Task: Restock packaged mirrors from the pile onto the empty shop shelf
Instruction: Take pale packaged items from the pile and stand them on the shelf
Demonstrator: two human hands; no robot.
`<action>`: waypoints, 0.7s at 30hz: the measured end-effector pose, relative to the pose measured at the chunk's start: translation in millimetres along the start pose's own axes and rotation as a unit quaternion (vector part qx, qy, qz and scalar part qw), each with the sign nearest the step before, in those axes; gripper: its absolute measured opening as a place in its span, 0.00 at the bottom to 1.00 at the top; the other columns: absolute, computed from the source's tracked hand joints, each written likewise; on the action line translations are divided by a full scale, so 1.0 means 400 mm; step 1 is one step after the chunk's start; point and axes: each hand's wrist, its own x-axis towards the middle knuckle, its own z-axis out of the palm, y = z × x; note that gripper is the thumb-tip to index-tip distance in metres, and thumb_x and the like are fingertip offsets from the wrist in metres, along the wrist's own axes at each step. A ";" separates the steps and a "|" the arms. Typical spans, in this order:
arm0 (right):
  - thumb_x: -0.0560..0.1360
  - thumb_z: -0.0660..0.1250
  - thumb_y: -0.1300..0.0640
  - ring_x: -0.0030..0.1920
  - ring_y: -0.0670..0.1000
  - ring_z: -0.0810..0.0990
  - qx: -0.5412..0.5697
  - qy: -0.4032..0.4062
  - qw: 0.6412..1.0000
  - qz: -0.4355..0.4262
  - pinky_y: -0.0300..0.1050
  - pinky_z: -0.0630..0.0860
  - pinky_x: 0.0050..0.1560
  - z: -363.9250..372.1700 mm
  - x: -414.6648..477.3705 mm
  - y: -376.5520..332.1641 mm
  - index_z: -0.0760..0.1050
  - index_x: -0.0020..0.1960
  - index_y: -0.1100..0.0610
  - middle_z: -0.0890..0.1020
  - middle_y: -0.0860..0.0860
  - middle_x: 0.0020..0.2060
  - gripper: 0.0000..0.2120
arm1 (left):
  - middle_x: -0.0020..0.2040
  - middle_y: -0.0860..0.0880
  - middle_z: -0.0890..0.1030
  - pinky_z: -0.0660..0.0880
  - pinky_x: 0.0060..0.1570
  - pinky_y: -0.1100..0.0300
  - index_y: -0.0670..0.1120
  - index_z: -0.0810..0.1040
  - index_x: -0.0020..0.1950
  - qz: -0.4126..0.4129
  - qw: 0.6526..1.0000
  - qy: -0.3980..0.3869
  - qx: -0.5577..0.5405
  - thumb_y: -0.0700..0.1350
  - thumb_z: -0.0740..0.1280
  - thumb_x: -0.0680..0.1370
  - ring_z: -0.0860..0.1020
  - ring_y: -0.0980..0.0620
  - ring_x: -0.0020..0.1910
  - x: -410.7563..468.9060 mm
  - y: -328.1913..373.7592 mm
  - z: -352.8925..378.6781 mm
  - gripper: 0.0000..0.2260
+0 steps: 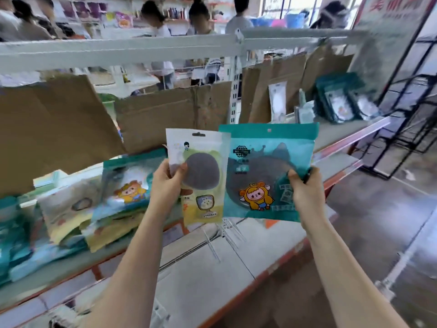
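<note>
My left hand (165,183) grips a white and yellow mirror packet (203,192) by its left edge, thumb on the round grey mirror inside. My right hand (307,188) holds a larger teal mirror packet (260,162) with a cartoon figure, pinched at its right edge. Both packets are upright in front of the middle shelf (340,136). A pile of mirror packets (94,209) lies on that shelf to the left. Several teal packets (340,100) stand at the shelf's far right end.
Brown cardboard sheets (165,110) hang along the back of the shelf. A white upper shelf rail (142,50) runs overhead. Loose metal hooks (224,235) lie on the lower shelf (212,268). People stand behind the rack. A black wire rack (411,124) is at right.
</note>
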 end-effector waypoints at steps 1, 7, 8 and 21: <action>0.78 0.61 0.52 0.48 0.54 0.75 -0.006 0.009 1.000 0.003 0.54 0.72 0.52 -0.029 0.028 0.014 0.67 0.55 0.55 0.76 0.49 0.46 0.09 | 0.43 0.53 0.77 0.78 0.28 0.63 0.45 0.73 0.51 -0.002 1.000 -0.004 -0.003 0.42 0.63 0.80 0.76 0.57 0.39 0.005 -0.003 0.048 0.02; 0.78 0.62 0.55 0.47 0.52 0.74 -0.003 0.044 0.999 0.024 0.48 0.69 0.47 -0.197 0.174 0.108 0.66 0.53 0.53 0.75 0.47 0.43 0.07 | 0.43 0.52 0.76 0.76 0.26 0.65 0.48 0.73 0.46 -0.010 0.999 -0.046 -0.006 0.42 0.63 0.80 0.76 0.55 0.38 0.022 -0.025 0.317 0.04; 0.78 0.63 0.54 0.47 0.52 0.75 -0.003 0.048 0.998 0.035 0.51 0.71 0.49 -0.220 0.193 0.128 0.66 0.52 0.52 0.75 0.46 0.41 0.06 | 0.43 0.51 0.76 0.76 0.26 0.65 0.49 0.73 0.45 -0.008 0.998 -0.054 -0.007 0.41 0.62 0.80 0.75 0.55 0.38 0.022 -0.029 0.357 0.05; 0.77 0.65 0.53 0.48 0.57 0.80 0.036 0.141 0.981 0.128 0.59 0.76 0.54 -0.443 0.415 0.341 0.70 0.47 0.51 0.80 0.52 0.46 0.04 | 0.43 0.51 0.77 0.73 0.34 0.59 0.46 0.74 0.49 -0.065 0.987 -0.148 -0.018 0.44 0.64 0.79 0.76 0.54 0.39 0.081 -0.118 0.806 0.02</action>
